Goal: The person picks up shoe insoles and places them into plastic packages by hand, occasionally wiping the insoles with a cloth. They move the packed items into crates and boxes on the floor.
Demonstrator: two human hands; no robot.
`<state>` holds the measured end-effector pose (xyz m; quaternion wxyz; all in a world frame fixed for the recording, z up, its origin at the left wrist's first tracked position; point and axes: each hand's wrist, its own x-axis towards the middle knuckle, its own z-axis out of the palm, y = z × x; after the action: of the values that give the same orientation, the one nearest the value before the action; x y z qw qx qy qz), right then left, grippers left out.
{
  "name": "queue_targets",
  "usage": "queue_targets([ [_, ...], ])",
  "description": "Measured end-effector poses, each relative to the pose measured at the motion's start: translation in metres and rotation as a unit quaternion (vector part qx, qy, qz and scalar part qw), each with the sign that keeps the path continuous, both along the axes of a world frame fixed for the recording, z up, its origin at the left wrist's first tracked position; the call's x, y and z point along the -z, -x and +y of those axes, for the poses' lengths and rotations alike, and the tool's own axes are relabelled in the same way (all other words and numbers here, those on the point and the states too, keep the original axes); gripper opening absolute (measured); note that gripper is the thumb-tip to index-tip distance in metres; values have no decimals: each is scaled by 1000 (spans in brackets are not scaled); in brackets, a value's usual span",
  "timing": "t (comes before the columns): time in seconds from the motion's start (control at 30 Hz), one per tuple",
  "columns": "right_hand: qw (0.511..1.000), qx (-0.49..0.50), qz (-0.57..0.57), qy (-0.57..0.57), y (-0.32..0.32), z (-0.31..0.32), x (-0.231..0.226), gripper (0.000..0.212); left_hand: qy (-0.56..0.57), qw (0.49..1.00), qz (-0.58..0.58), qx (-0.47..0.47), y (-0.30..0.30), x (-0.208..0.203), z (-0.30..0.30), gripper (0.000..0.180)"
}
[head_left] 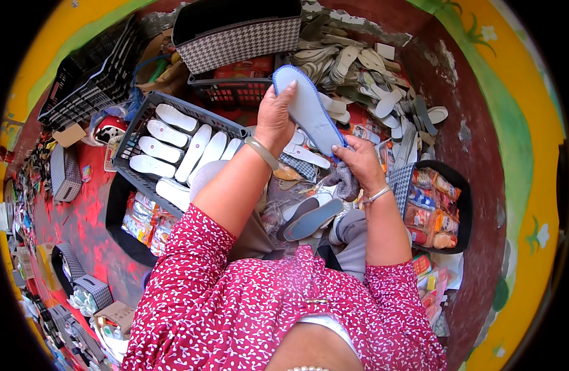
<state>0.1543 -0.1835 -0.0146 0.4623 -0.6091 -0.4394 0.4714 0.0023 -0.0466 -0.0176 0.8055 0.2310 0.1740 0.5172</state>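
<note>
Close to the body, the right hand [362,162] pinches the near, right end of the insole [312,114] between thumb and fingers; a grey fuzzy bundle [343,182] seems to hang just below, its contact unclear. The insole is held up between both hands, its long axis slanting away and leftward, broad end pointing far-left. Farther out, the left hand [276,117] clasps its left edge, thumb on top, other fingers mostly hidden. Beyond lies a loose pile [345,62] of soles.

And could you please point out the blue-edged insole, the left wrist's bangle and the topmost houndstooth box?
Blue-edged insole [310,114], head view: its pale face.
Bangle [262,153], head view: its band.
Houndstooth box [240,46], head view: patterned side.
</note>
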Motion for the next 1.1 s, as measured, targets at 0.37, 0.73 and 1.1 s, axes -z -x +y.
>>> queue_targets([
  [0.37, 989, 28, 142, 35, -1, -5, -19, 19, 9, 997, -41, 58, 5, -11, -4, 20],
  [0.73, 979, 87, 183, 27, 9, 0, -20, 24, -10, 992, 10, 124, -1, -2, -12, 24],
  [1.1, 986, -51, -158, -21, -23, -10, -17, 25, -126, 944, 166, 257, -8, 0, -28, 26],
])
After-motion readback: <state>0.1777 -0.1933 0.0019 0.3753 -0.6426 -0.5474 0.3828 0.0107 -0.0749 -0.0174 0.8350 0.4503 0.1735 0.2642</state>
